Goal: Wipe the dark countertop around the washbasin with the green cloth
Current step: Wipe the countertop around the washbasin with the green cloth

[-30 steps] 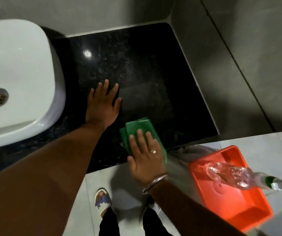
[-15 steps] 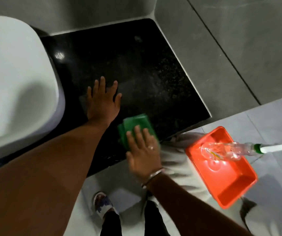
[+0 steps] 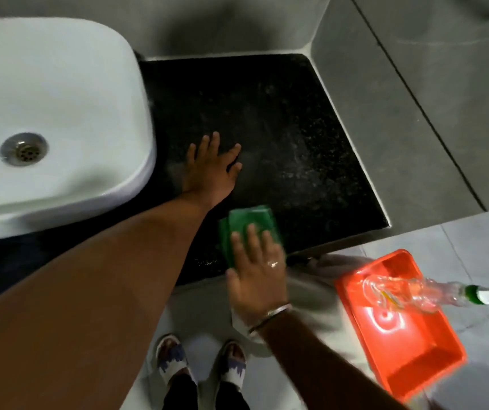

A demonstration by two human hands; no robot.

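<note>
The dark speckled countertop (image 3: 281,137) runs to the right of the white washbasin (image 3: 60,113). A folded green cloth (image 3: 249,221) lies on the counter near its front edge. My right hand (image 3: 256,273) presses flat on the cloth's near part, fingers spread over it, covering its lower half. My left hand (image 3: 212,170) rests palm down on the bare counter beside the basin, fingers apart, holding nothing. The two hands are a short way apart.
Grey tiled walls (image 3: 414,99) close the counter at the back and right. On the floor to the right stands an orange tub (image 3: 409,344) with a clear plastic bottle (image 3: 400,291) lying across it. My sandalled feet (image 3: 202,365) stand below the counter edge.
The view has shifted so the basin shows more fully. My right hand with the cloth stays near the front edge, moved slightly. The left hand remains flat on the counter.
</note>
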